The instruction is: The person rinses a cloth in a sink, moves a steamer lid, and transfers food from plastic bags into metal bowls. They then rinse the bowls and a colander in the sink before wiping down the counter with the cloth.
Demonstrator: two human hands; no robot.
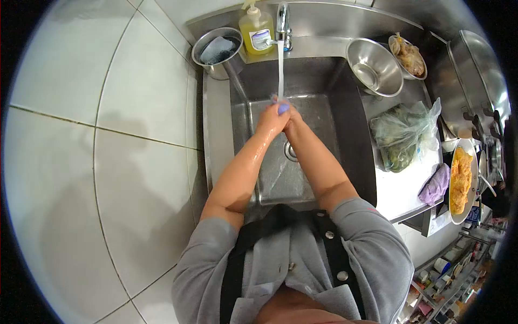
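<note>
My left hand and my right hand are pressed together over the sink, under the stream of water from the faucet. Both look closed, with the fingers wrapped around each other. A small blue-purple patch shows between them; I cannot make out what it is. Water glistens on my left forearm. Most of the fingertips are hidden. Below the hands, the round drain shows between my forearms.
Behind the sink stand a metal pot with a sponge and a yellow soap bottle. To the right are a steel bowl, a bag of greens, a purple cloth and an oval dish of orange food.
</note>
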